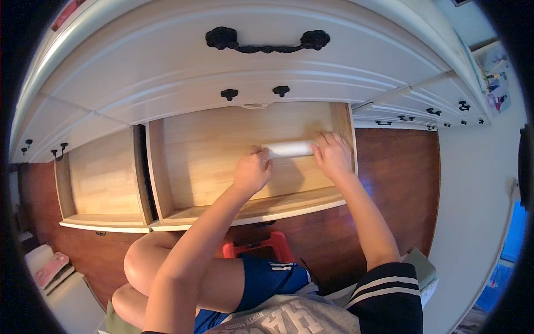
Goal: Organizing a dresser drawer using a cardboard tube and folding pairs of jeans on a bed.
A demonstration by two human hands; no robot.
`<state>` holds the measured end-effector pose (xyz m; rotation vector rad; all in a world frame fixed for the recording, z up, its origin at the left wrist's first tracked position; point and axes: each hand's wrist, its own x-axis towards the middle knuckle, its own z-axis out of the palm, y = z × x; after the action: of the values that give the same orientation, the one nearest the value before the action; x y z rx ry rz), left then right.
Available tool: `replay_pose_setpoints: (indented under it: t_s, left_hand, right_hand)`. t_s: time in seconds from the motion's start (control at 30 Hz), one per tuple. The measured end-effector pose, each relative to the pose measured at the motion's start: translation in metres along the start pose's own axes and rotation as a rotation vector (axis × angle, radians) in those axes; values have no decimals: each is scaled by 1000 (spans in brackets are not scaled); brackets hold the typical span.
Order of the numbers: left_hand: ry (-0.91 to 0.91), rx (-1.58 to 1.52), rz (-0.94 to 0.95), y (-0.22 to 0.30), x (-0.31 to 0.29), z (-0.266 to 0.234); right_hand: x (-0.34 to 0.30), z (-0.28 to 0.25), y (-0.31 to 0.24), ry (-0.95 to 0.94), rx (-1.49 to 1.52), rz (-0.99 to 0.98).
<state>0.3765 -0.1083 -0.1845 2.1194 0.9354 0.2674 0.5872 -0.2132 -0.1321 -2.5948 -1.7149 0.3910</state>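
Observation:
A white roll (290, 149), like rolled-up paper or liner, lies level between my two hands, inside or just above the open wooden drawer (206, 150). My left hand (253, 170) is closed on its left end. At the other end, my right hand (335, 156) grips the roll with thumb and fingers, near the drawer's right wall. What the roll is made of cannot be told. Bare pale wood shows across the drawer bottom around it.
To the left, a second, narrower drawer (103, 172) is pulled out. The white cabinet front (167, 72) with a black handle (267, 44) rises ahead. A red stool (275, 245) stands by my legs on the brown wood floor (397, 183). A white wall (473, 222) runs along the right.

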Motion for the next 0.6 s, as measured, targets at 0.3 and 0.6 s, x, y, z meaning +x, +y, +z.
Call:
replay_pose_setpoints:
  t_s: [0.3, 0.6]
  left_hand:
    - [-61, 118, 2, 0, 9, -16]
    - [-241, 230, 306, 13, -15, 21]
  right_hand:
    - [-18, 35, 17, -262, 0, -194]
    - [-48, 21, 19, -437, 89, -191]
